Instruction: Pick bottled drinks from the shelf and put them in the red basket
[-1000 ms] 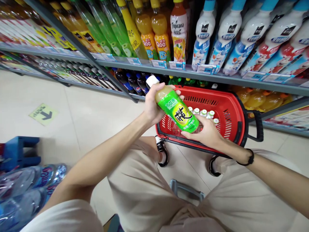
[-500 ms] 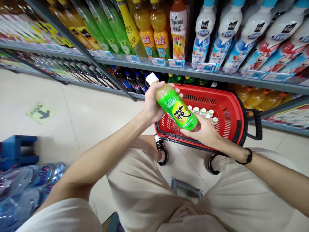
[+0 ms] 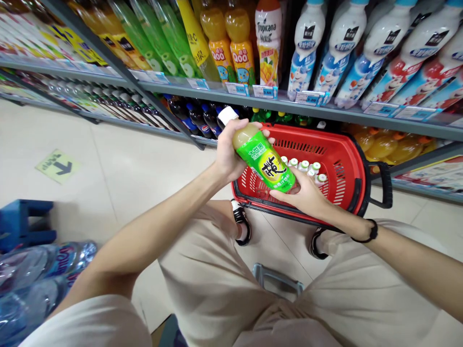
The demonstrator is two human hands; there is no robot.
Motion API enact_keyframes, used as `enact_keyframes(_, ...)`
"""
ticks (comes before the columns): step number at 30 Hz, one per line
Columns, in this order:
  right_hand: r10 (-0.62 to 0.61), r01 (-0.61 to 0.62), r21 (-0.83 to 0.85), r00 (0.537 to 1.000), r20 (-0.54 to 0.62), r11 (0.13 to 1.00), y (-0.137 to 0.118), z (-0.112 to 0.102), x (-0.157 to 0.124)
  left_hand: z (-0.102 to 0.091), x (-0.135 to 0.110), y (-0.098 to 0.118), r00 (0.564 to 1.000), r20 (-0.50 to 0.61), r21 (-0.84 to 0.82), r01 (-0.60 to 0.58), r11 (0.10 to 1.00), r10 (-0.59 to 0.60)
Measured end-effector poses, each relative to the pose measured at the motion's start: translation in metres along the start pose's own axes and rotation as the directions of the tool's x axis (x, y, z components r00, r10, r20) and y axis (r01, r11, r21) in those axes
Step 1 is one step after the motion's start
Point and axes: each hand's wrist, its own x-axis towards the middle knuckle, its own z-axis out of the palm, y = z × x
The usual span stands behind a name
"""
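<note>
While facing basket (image 3: 345, 166): gripping bottle (image 3: 265, 163) by neck in left hand (image 3: 226, 156), propping base on loosely open right hand (image 3: 307, 195), keeping label face-up, readable.

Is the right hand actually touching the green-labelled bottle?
Touching. The head view shows the right hand cupping the lower end of the green-labelled bottle, with no gap between its fingers and the base.

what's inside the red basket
Inside the red basket: several small bottles with white caps. The green-label bottle and right hand cover the rest, so their count is hidden.
</note>
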Motion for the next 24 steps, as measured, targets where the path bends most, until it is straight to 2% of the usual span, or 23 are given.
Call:
enact_keyframes(9, 0.003, -0.003, 0.008, 1.000, 0.009, 1.000, -0.001, 0.000, 0.001, 0.001, -0.001, 0.000, 0.998, -0.057, -0.001, 0.017, 1.000, -0.017)
enact_keyframes(16, 0.016, -0.015, -0.013, 0.999, 0.037, 1.000, -0.003, -0.001, 0.001, -0.001, -0.001, -0.002, 0.999, -0.034, -0.001, 0.010, 1.000, -0.010)
enact_keyframes(24, 0.032, -0.032, -0.009, 0.999, 0.036, 0.999, -0.007, -0.002, 0.000, 0.000, 0.000, -0.002, 0.996, -0.091, 0.026, 0.018, 1.000, -0.015)
